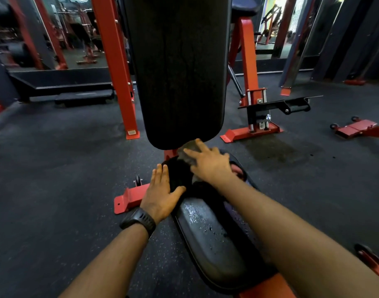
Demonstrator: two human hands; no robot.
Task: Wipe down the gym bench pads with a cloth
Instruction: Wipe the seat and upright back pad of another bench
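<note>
Bench in frame centre: back pad (177, 72) is black, its long axis running straight up the frame from a rounded lower end at centre to the top edge, tilted up and away. Seat pad (205, 233) sits below it, long axis running from lower centre-right up toward frame centre, far end just under the back pad's lower edge. The near half of the seat pad is shiny with water droplets. Cloth (189, 150) is grey and bunched at the far end of the seat pad, touching or nearly touching the back pad's bottom edge; I cannot tell which. Right hand (210, 164) lies palm down on the cloth, fingers straight and slightly spread, pointing to upper left, pressing rather than gripping, with the forearm coming in from lower right across the seat pad. Left hand (160, 194) is flat on the seat pad's left edge, fingers straight and together pointing up the frame, thumb out to the right. Black watch (139, 221) on the left wrist. Red frame foot (128, 201) with a small wheel (138, 180) at left of the seat. Red upright post (115, 67) at upper left, on the dark speckled floor (55, 168).
</note>
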